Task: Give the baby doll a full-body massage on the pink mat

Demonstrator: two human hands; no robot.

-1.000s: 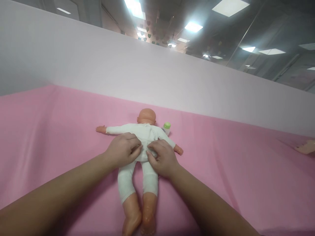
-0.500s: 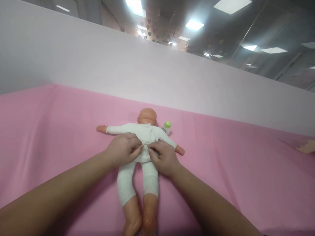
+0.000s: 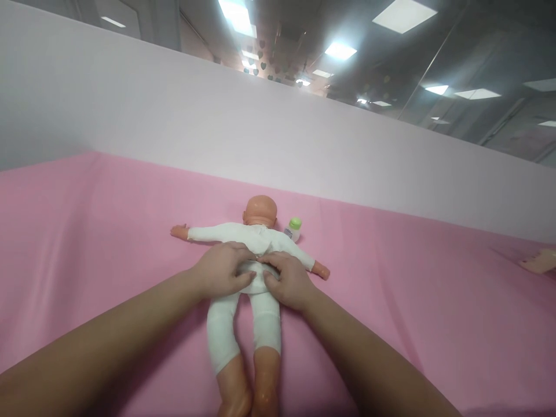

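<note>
Head view: doll [image 3: 247, 243] lies face down on pink sheet [image 3: 391, 289].
Left hand [image 3: 223, 272]: pinching the white suit at doll's back.
Right hand [image 3: 286, 281]: pinching it alongside, hands touching.

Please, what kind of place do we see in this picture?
Probably an indoor infant-care practice room: a baby doll in white clothes lies on a pink sheet, a small green-capped bottle stands beside it, and office-style ceiling light panels show above.

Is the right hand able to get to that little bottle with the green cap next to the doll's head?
Probably yes. The right hand rests on the doll, and the bottle stands just beyond on the pink sheet. Only the doll's low-lying arm lies between.
</note>
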